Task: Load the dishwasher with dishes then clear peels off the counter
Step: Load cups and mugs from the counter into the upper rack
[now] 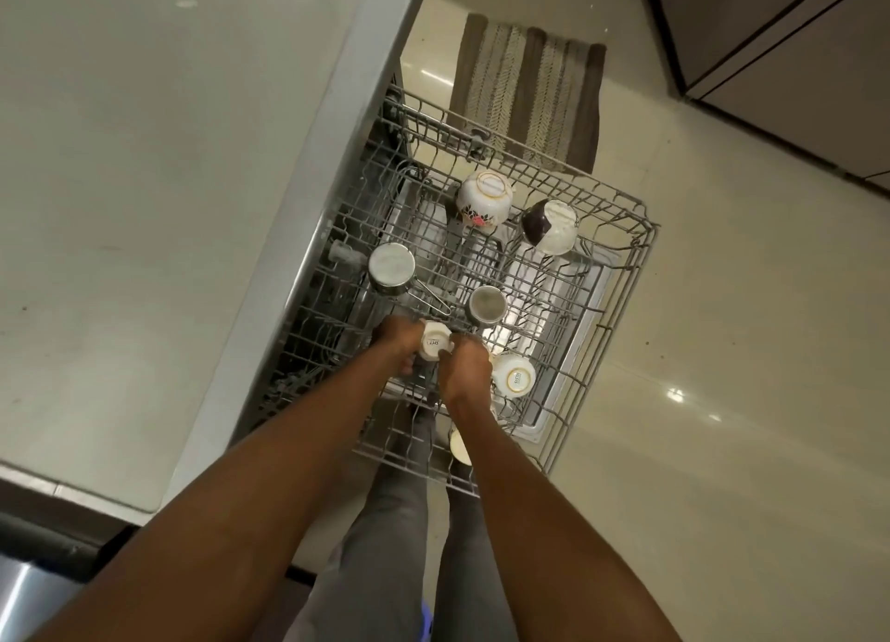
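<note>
The grey wire upper rack (621,275) of the dishwasher is pulled out over the floor. An upturned white cup (435,340) sits near the rack's front; my left hand (397,340) grips its left side and my right hand (464,369) grips its right side. Other upturned dishes stand in the rack: a white cup (514,374) right of my right hand, a steel tumbler (487,305), a steel pot with a wire handle (391,268), a flowered white cup (484,200) and a dark-and-white cup (550,226). A white dish (460,446) shows partly under my right forearm.
The pale counter (144,184) fills the left, its edge running beside the rack. A striped brown mat (525,92) lies on the glossy floor beyond the rack. Dark cabinets (794,54) stand at the top right. My grey-trousered legs (385,545) are below.
</note>
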Action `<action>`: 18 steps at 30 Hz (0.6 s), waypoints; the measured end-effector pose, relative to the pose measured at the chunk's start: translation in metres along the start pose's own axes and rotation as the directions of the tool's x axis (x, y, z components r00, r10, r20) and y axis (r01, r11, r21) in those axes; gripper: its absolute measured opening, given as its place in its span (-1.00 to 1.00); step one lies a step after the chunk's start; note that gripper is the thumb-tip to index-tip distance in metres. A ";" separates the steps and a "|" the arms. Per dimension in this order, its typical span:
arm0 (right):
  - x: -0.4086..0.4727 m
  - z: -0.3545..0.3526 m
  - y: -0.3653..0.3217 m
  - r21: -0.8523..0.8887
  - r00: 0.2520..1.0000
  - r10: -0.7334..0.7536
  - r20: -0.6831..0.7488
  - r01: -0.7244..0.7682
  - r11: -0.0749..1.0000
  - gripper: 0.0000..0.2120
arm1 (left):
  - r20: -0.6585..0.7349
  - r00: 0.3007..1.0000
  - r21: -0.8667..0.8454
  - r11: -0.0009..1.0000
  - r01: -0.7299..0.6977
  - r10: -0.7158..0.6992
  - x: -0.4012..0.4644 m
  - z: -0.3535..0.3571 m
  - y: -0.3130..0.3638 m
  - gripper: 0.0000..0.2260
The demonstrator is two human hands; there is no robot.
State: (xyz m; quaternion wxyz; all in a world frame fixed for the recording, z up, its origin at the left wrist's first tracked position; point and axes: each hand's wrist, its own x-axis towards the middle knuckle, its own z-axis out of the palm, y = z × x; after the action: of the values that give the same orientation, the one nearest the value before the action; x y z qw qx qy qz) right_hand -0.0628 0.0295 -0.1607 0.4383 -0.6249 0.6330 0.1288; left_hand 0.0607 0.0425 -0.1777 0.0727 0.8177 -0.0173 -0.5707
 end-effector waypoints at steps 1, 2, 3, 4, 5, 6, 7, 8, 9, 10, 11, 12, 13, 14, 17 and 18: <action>-0.004 -0.002 0.000 -0.001 1.000 -0.011 0.008 0.011 1.000 -0.74 | -0.015 1.000 -0.015 1.000 -0.015 0.015 -0.005 0.000 -0.002 -0.72; -0.009 -0.007 -0.001 0.003 1.000 -0.027 0.011 0.027 1.000 -0.72 | -0.025 1.000 -0.024 1.000 -0.020 0.019 -0.013 -0.001 -0.004 -0.75; -0.015 -0.011 -0.001 0.015 0.999 -0.047 0.008 0.047 0.999 -0.70 | -0.036 0.999 -0.036 0.999 -0.030 0.029 -0.018 -0.001 -0.008 -0.76; -0.020 -0.015 -0.001 0.031 0.998 -0.067 0.006 0.067 0.997 -0.68 | -0.046 0.998 -0.042 0.999 -0.033 0.031 -0.025 -0.001 -0.012 -0.78; -0.027 -0.021 -0.001 0.050 0.997 -0.080 0.011 0.080 0.996 -0.68 | -0.054 0.997 -0.045 0.998 -0.051 0.049 -0.031 -0.003 -0.017 -0.79; -0.034 -0.026 -0.001 0.063 0.996 -0.087 0.020 0.085 0.994 -0.69 | -0.058 0.997 -0.056 0.997 -0.054 0.051 -0.038 -0.004 -0.023 -0.80; -0.042 -0.031 -0.001 0.076 0.995 -0.091 0.029 0.088 0.993 -0.71 | -0.064 0.996 -0.075 0.995 -0.071 0.066 -0.043 -0.005 -0.029 -0.80; -0.050 -0.036 -0.001 0.083 0.995 -0.092 0.034 0.089 0.993 -0.72 | -0.076 0.993 -0.081 0.992 -0.093 0.087 -0.048 -0.005 -0.037 -0.79; -0.059 -0.041 -0.002 0.077 0.994 -0.106 0.035 0.103 0.992 -0.74 | -0.083 0.990 -0.062 0.991 -0.122 0.116 -0.055 -0.006 -0.044 -0.79; -0.068 -0.046 -0.003 0.055 0.991 -0.134 0.025 0.133 0.990 -0.75 | -0.102 0.985 -0.036 0.989 -0.140 0.136 -0.066 -0.007 -0.051 -0.81; -0.077 -0.049 -0.004 0.033 0.986 -0.165 0.012 0.165 0.986 -0.76 | -0.125 0.980 -0.018 0.987 -0.159 0.156 -0.081 -0.009 -0.056 -0.84; -0.085 -0.052 -0.004 0.014 0.982 -0.190 0.005 0.190 0.982 -0.76 | -0.150 0.974 -0.022 0.984 -0.174 0.169 -0.098 -0.011 -0.061 -0.85; -0.095 -0.056 -0.005 0.000 0.978 -0.209 0.005 0.209 0.978 -0.76 | -0.170 0.968 -0.035 0.980 -0.194 0.185 -0.112 -0.011 -0.067 -0.87; -0.105 -0.057 -0.005 -0.009 0.975 -0.222 0.008 0.222 0.975 -0.77 | -0.193 0.964 -0.043 0.980 -0.196 0.185 -0.126 -0.011 -0.070 -0.88; -0.141 -0.065 -0.007 -0.055 0.959 -0.283 0.012 0.284 0.957 -0.79 | -0.267 0.931 0.008 0.967 -0.256 0.249 -0.175 -0.009 -0.085 -0.86; -0.146 -0.066 -0.009 -0.066 0.951 -0.307 0.012 0.308 0.949 -0.79 | -0.268 0.928 0.009 0.964 -0.265 0.258 -0.183 -0.009 -0.086 -0.82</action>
State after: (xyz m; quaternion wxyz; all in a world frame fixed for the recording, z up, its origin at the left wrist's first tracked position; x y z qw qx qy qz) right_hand -0.1050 0.0794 -0.0144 0.4323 -0.7302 0.5229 0.0808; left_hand 0.0005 0.1491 -0.0163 0.1608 0.8764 -0.1084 -0.4409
